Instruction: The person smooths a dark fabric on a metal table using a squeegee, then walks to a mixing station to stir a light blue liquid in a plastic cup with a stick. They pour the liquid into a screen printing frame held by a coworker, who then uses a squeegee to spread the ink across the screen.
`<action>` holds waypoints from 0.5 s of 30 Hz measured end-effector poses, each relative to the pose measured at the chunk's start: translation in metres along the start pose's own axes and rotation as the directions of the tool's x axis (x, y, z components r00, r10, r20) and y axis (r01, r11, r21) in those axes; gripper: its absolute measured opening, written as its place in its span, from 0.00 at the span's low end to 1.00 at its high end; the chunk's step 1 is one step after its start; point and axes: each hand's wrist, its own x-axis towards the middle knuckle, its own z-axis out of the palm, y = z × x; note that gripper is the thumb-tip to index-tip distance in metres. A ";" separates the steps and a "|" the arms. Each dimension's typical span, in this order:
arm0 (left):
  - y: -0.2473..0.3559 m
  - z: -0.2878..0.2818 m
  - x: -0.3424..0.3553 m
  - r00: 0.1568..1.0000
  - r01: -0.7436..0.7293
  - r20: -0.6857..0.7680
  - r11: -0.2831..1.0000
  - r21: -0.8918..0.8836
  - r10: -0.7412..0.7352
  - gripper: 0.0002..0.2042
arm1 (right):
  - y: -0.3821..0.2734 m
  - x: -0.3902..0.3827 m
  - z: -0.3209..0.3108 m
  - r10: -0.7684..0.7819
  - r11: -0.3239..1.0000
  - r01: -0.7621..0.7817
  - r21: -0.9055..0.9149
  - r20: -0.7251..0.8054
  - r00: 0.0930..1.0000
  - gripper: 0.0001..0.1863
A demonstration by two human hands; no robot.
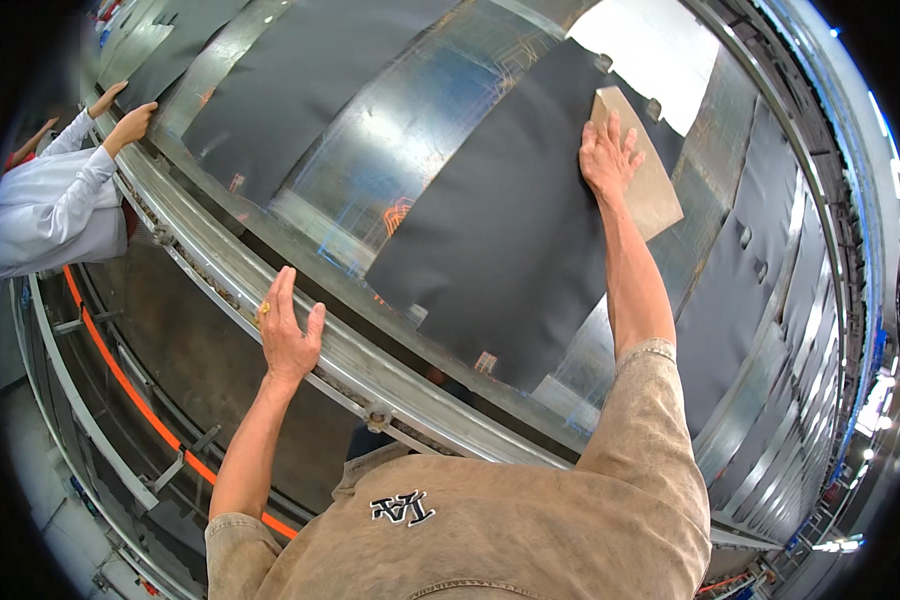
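Observation:
My right hand (610,160) lies with its fingers spread on a flat brown piece (654,195) that looks like cardboard or board. That piece rests over the right edge of a large black sheet (500,240), which is spread on a shiny metal surface (370,130). Near the sheet's lower left, my left hand (290,335) is stretched out over the long metal rail (370,375), its fingers extended and nothing in them. A ring shows on one finger. Whether the left palm touches the rail I cannot tell.
A co-worker in a white sleeve (55,205) has both hands at the rail's far left. More black sheets (760,250) lie to the right, and a white sheet (660,50) lies at the back. Below the rail runs an orange strip (120,375) along a metal frame.

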 end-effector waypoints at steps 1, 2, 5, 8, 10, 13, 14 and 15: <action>0.000 0.000 0.001 1.000 -0.004 -0.007 1.000 -0.019 0.004 0.30 | 0.002 0.001 -0.001 0.007 1.000 -0.007 -0.018 0.019 1.000 0.32; -0.001 0.002 0.003 1.000 -0.010 -0.014 0.999 -0.039 0.010 0.31 | 0.003 0.001 -0.002 0.016 0.999 -0.015 -0.037 0.037 0.999 0.32; -0.006 0.004 0.004 0.998 -0.044 -0.046 0.996 -0.075 0.040 0.31 | -0.015 -0.023 -0.001 0.066 0.998 -0.065 -0.016 0.013 0.998 0.31; -0.008 0.001 0.007 0.997 -0.053 -0.053 0.995 -0.084 0.049 0.31 | -0.072 -0.091 -0.004 0.054 0.998 -0.054 0.020 -0.011 0.998 0.30; -0.010 0.000 0.005 0.996 -0.070 -0.056 0.995 -0.078 0.066 0.31 | -0.111 -0.144 -0.004 0.021 0.999 -0.021 0.035 0.005 1.000 0.30; -0.009 0.004 0.004 0.994 -0.097 -0.061 0.991 -0.090 0.092 0.31 | -0.149 -0.218 -0.001 -0.059 0.996 0.058 0.075 0.010 0.998 0.30; -0.009 0.003 0.005 0.993 -0.106 -0.064 0.990 -0.091 0.101 0.30 | -0.161 -0.240 -0.006 -0.080 0.993 0.077 0.085 0.035 0.996 0.30; -0.011 0.003 0.006 0.992 -0.112 -0.067 0.989 -0.094 0.106 0.30 | -0.171 -0.258 -0.011 -0.105 0.991 0.099 0.094 0.060 0.993 0.30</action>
